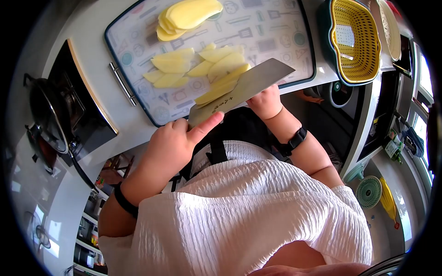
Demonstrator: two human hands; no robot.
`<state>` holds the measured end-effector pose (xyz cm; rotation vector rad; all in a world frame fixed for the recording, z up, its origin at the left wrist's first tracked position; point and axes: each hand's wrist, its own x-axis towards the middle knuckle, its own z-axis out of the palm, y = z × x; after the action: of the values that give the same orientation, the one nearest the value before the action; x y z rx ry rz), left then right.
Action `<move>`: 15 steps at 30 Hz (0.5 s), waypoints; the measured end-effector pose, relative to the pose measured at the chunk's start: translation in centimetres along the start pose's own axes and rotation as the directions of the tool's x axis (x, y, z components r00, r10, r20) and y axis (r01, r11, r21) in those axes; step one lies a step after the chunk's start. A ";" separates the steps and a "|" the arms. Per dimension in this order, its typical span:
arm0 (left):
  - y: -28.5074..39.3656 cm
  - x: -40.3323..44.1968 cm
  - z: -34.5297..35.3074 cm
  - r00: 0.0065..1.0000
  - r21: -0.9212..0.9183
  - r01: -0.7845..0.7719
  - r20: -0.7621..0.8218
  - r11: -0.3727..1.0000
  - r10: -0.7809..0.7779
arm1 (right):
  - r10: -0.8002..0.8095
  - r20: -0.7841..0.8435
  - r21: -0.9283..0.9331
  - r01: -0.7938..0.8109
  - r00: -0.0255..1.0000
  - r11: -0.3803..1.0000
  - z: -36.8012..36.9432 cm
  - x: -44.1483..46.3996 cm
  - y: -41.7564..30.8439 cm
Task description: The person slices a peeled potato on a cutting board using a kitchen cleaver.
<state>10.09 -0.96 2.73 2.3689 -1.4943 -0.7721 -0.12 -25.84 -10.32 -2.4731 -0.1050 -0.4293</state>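
Observation:
A wide-bladed cleaver [248,85] is held tilted over the near edge of the patterned cutting board [285,50]. My left hand [177,138] is closed at the blade's left end, one finger stretched along the metal; the handle is not visible. Near the right end, my right hand [266,101] is curled at the blade's near edge, its fingertips partly hidden behind it. Thin pale-yellow slices, seemingly potato [221,89], lie along the blade's far side. More spread slices [170,64] rest on the board, and a stack of peeled slices [189,16] sits farther back.
To the right stands a yellow colander [361,41] inside a dark green basin. A lidded black pan [48,115] is on the left by the cooktop [80,106]. The board has a metal handle [122,85] on its left side. Low at right is a green basket [368,192].

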 end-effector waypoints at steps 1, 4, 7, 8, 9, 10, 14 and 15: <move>0.0 -0.2 0.0 1.000 0.002 -0.003 -0.004 1.000 0.003 | 0.002 -0.003 -0.006 -0.002 1.000 1.000 0.0 0.0 0.0; 0.2 -0.1 -0.2 1.000 0.030 0.002 -0.002 1.000 -0.002 | 0.009 -0.005 -0.017 -0.009 1.000 1.000 0.1 0.0 -0.1; 0.4 0.0 -0.4 1.000 0.040 0.008 0.010 0.999 -0.008 | 0.012 0.004 -0.020 -0.012 1.000 1.000 0.2 -0.2 -0.1; 0.4 0.0 -0.3 1.000 0.044 0.006 0.007 0.999 -0.007 | 0.006 0.001 -0.021 -0.006 1.000 1.000 0.3 -0.2 0.0; 0.4 0.0 -0.3 1.000 0.048 0.005 0.005 0.999 -0.005 | 0.000 -0.001 -0.022 0.000 1.000 1.000 0.3 -0.3 0.1; 0.5 0.1 -0.3 1.000 0.053 0.004 0.003 0.999 -0.004 | 0.008 0.002 -0.021 -0.008 1.000 1.000 0.3 -0.3 0.0; 0.6 0.3 -0.6 0.999 0.065 0.017 0.043 0.998 -0.020 | 0.026 0.010 -0.016 -0.026 1.000 1.000 0.1 -0.1 -0.2; 0.5 0.6 -0.8 0.999 0.056 0.019 0.047 0.998 -0.022 | 0.028 0.012 -0.015 -0.027 1.000 1.000 0.1 -0.1 -0.2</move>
<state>10.35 -1.77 3.40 2.4257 -1.5320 -0.8080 -0.24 -25.65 -10.30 -2.4890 -0.0727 -0.4051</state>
